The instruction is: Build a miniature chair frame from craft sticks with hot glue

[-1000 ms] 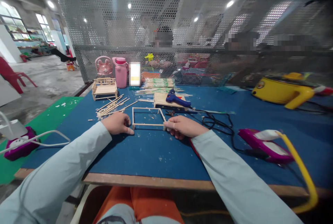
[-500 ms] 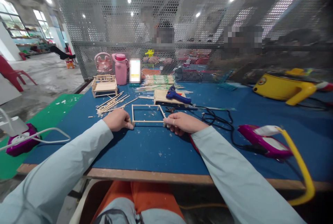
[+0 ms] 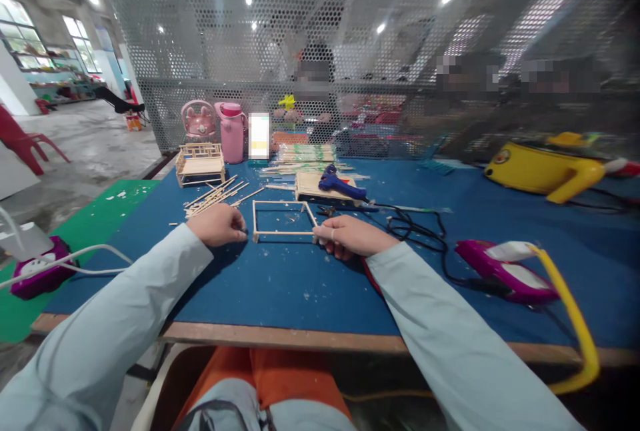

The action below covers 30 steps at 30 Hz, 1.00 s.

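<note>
A small rectangular frame of thin wooden sticks (image 3: 285,233) stands on short legs on the blue tabletop. My right hand (image 3: 353,236) pinches its near right corner between thumb and fingers. Just left of the frame is my left hand (image 3: 221,225), its fingers curled together and apart from the wood; I see nothing in them. Loose wooden sticks (image 3: 213,196) lie beyond my left hand. Behind the frame, a blue hot glue gun (image 3: 340,184) rests on a flat wooden piece (image 3: 306,185).
A small stick-built bench (image 3: 201,165), a pink bottle (image 3: 232,134) and a bright-screened phone (image 3: 259,136) stand at the back left. Bundled sticks (image 3: 307,153) lie behind. Black cable (image 3: 420,231), a purple power strip (image 3: 505,272) and a yellow pot (image 3: 540,167) occupy the right.
My left hand has let go of the frame's near left corner and moved slightly left. My right hand keeps its hold, and the frame stays nearly in place.
</note>
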Each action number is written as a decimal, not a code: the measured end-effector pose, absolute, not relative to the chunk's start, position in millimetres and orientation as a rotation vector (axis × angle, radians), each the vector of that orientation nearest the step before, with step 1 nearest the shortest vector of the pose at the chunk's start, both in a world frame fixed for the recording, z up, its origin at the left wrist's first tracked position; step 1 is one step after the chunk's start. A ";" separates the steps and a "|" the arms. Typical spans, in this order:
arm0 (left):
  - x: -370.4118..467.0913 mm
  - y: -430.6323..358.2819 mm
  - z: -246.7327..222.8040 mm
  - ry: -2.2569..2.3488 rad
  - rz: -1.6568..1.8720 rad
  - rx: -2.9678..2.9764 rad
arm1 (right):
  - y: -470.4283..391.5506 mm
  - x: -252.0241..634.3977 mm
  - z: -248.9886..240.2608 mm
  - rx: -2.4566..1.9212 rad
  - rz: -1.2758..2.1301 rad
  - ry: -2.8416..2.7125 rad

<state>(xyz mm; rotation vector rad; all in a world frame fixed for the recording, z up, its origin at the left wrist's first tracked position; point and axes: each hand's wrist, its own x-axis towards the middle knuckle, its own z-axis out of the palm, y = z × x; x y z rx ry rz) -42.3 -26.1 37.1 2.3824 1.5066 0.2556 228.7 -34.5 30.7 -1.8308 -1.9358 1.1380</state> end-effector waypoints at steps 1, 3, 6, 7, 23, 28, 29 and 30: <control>-45.0 -23.8 38.7 1.538 0.332 2.370 | -34.8 228.6 31.0 -1.826 1.136 -1.936; -51.0 -18.6 41.3 1.668 0.567 2.302 | -35.2 229.0 31.0 -1.822 1.133 -1.936; -56.9 -12.8 42.5 1.911 0.889 2.126 | -34.8 229.9 29.7 -1.813 1.132 -1.932; -57.5 -11.6 42.1 1.959 0.943 2.080 | -34.4 230.0 29.0 -1.807 1.132 -1.930; -16.7 3.7 23.0 1.379 1.188 2.229 | -34.0 231.1 42.2 -1.538 0.824 -1.613; -25.9 -2.6 19.2 1.440 1.316 2.107 | -56.7 249.5 49.6 -1.586 0.287 -1.598; -26.2 -1.8 18.7 1.453 1.322 2.106 | -66.8 254.8 46.2 -1.646 0.175 -1.659; -26.0 -1.1 18.5 1.469 1.314 2.121 | -77.7 260.4 41.0 -1.717 0.071 -1.764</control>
